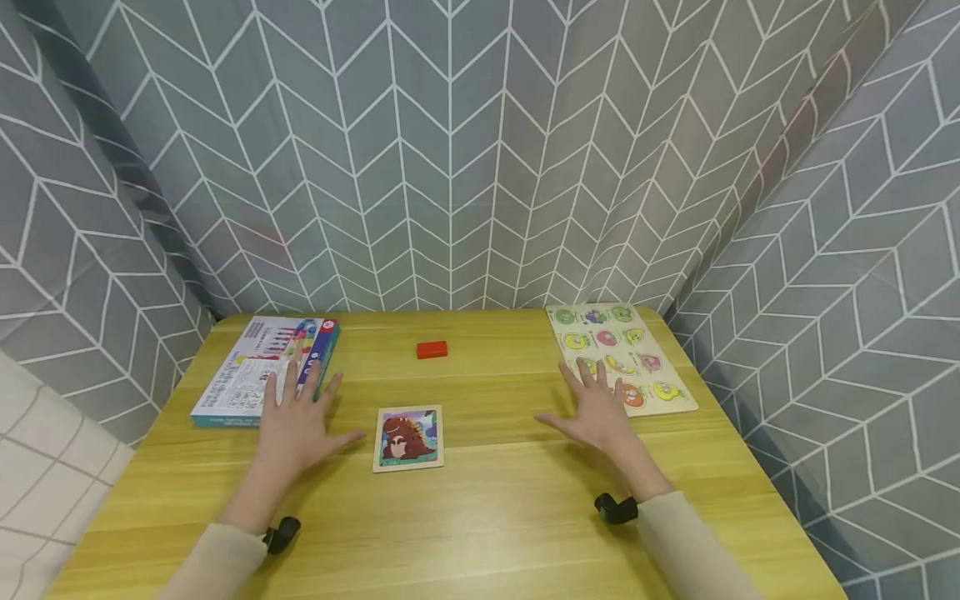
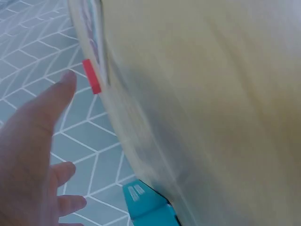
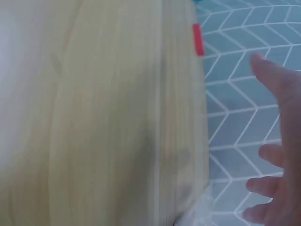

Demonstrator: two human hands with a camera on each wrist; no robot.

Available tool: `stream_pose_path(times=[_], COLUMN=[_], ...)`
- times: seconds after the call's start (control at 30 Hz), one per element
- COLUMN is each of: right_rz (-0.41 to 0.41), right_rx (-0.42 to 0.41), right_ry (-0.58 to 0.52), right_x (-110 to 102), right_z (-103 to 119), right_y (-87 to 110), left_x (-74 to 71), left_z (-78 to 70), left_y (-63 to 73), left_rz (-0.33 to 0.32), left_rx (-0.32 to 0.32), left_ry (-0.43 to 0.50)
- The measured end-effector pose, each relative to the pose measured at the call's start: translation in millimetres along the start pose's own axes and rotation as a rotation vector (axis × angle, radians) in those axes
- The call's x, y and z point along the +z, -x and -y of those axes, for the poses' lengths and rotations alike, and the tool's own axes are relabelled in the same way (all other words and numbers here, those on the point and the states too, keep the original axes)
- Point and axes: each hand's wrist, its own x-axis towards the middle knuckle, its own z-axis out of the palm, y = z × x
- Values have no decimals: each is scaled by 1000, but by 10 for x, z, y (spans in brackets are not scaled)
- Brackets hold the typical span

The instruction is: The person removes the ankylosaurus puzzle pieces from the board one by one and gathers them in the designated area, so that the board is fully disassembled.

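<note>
My left hand (image 1: 294,429) is spread with straight fingers, its fingertips overlapping the front of a flat printed box (image 1: 255,375) in the head view. Just right of its thumb lies a small framed dinosaur picture puzzle (image 1: 408,438). Across the table my right hand (image 1: 597,414) is spread too, its fingertips overlapping the lower left of a wooden fruit puzzle board (image 1: 611,354). Neither hand holds anything. Toward the back, between the hands, sits a small red block (image 1: 432,350). In the left wrist view the box's teal side (image 2: 148,205) shows below the fingers.
The wooden table (image 1: 480,517) ends at a grey chevron-patterned curtain (image 1: 465,167) behind and on both sides. White grid-patterned cloth (image 1: 45,467) hangs at the left edge. Each wrist wears a small black camera, one seen near the right sleeve (image 1: 617,508).
</note>
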Motion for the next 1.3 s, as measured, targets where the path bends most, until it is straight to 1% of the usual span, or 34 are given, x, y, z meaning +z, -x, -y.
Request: stream_pose_path(times=[0.07, 0.13, 0.27, 0.33, 0.4, 0.53, 0.63, 0.8, 0.87, 1.0, 1.1, 1.17, 1.3], right_rz=[-23, -42, -29, -9, 22, 100, 142, 179, 182, 177, 193, 214, 250], right_rx=[-15, -35, -73, -101, -150, -284, -370, -461, -488, -537, -560, -566, -555], right_ry=[-85, -192, -392, -477, -536, -601, -591, -535, -493, -382, -305, -271, -267], right_x=[21, 58, 215, 328, 423, 581, 665, 771, 809, 873, 909, 925, 936], right_z=[71, 168, 459, 638, 834, 1207, 1431, 1696, 1762, 1848, 1907, 1946, 2006], right_y=[-17, -39, -121, -183, -244, -378, -464, -603, -648, -697, -719, -733, -770], left_x=[-1, 15, 92, 134, 162, 194, 246, 389, 437, 507, 531, 542, 581], left_z=[-46, -100, -206, -248, -279, -309, -295, -235, -216, -189, -169, -152, -114], left_y=[6, 10, 13, 14, 16, 11, -7, -10, -3, 9, 36, 62, 100], left_rz=[-19, -34, -29, -12, 10, 58, 76, 114, 112, 88, 91, 90, 85], left_rx=[-8, -14, -19, -11, -8, -3, 20, 87, 115, 153, 154, 156, 156], left_ry=[34, 95, 232, 293, 342, 404, 431, 509, 537, 551, 551, 548, 545])
